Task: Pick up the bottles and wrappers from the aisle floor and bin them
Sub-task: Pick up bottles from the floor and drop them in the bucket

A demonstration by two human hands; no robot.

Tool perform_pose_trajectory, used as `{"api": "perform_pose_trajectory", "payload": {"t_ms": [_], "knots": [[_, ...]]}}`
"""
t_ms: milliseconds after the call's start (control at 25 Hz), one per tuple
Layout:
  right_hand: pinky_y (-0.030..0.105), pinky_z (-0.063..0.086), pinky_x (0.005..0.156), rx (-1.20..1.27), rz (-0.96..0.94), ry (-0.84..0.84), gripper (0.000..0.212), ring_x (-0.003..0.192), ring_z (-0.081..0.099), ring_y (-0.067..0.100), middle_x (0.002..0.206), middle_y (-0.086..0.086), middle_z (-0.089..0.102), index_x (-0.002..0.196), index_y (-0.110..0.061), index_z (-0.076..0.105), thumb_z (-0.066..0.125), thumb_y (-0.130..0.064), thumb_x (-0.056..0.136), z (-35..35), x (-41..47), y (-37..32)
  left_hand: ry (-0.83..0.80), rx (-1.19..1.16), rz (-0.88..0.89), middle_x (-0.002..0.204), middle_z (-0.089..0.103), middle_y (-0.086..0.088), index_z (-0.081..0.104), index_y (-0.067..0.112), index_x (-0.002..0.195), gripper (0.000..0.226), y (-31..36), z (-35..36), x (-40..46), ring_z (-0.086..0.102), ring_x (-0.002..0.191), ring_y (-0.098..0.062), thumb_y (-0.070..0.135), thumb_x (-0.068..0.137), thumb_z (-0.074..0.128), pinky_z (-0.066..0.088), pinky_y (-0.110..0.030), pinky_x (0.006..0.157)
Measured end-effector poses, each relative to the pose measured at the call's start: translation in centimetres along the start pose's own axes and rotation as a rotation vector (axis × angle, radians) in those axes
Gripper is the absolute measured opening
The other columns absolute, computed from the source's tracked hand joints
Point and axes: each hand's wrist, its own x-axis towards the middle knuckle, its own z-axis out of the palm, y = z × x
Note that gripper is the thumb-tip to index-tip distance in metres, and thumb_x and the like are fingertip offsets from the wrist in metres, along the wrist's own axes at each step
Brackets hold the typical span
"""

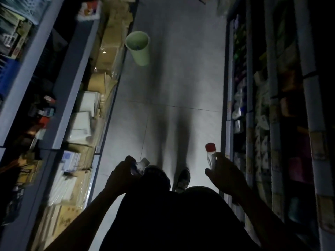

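Standing in a dim shop aisle, a person holds a bottle in each hand above the pale tiled floor point(190, 78), seen from the head camera looking down. The left hand point(120, 175), a dark silhouette at near centre-left, has its fingers curled round a clear plastic bottle with a white cap point(139, 166); the bottle's long axis runs diagonally, cap pointing far and to the right. The right hand point(223, 175), at near right, grips a clear plastic bottle with a red cap point(211, 156) by its lower body; this one stands almost upright in the frame, its cap pointing toward the far end of the aisle and leaning slightly left. The two bottles are well apart, with the person's dark-clothed legs and one dark shoe point(183, 179) between and below them.

Far along the aisle, a light green round plastic bin point(138, 48) stands on the floor just beside the left shelving, its open mouth facing the camera. Brown cardboard boxes point(110, 42) and white packages point(81, 125) line the bottom left shelf. Tall shelves of dimly lit packaged goods point(261, 134) close the right side. Two long shadows lie on the tiles between the person and the bin.
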Motion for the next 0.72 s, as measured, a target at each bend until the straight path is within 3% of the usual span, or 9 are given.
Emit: {"api": "perform_pose_trajectory", "payload": {"t_ms": [200,360,480,720], "knots": [[0.039,0.053,0.078,-0.067,-0.114,-0.004,0.048,0.088,0.058,0.021,0.096,-0.006,0.051,0.116,-0.024,0.040,0.065,-0.044,0.081,-4.8,11.7,-5.6,0.041,-0.099,-0.156,0.101,0.063,0.003,0.050,0.026,0.110,0.046,0.8,-3.7,5.8,0.062,0.086,-0.017,0.029,0.071,0.075,0.046,-0.032,0.068],[0.035,0.048,0.077,-0.088,-0.119,-0.020,0.051,0.088,0.057,0.020,0.098,-0.006,0.052,0.121,-0.022,0.043,0.068,-0.042,0.081,-8.0,19.9,-10.6,0.048,-0.105,-0.216,0.101,0.063,0.001,0.050,0.023,0.113,0.047,2.1,-9.2,13.6,0.063,0.090,-0.024,0.024,0.074,0.077,0.048,-0.034,0.072],[0.035,0.049,0.075,-0.111,-0.081,-0.021,0.052,0.086,0.055,0.018,0.097,-0.007,0.050,0.123,-0.021,0.042,0.065,-0.042,0.082,-10.4,23.6,-13.7,0.067,-0.099,-0.158,0.103,0.065,-0.001,0.051,0.020,0.116,0.050,4.5,-14.4,20.1,0.063,0.090,-0.023,0.025,0.074,0.078,0.048,-0.034,0.071],[0.043,0.055,0.083,-0.115,0.026,-0.006,0.057,0.098,0.062,0.019,0.103,-0.015,0.049,0.124,-0.033,0.039,0.049,-0.065,0.078,-14.2,30.3,-15.7,0.078,-0.028,0.023,0.104,0.064,0.001,0.051,0.021,0.119,0.053,11.2,-23.2,33.7,0.063,0.089,-0.019,0.027,0.074,0.079,0.044,-0.029,0.068]]}}
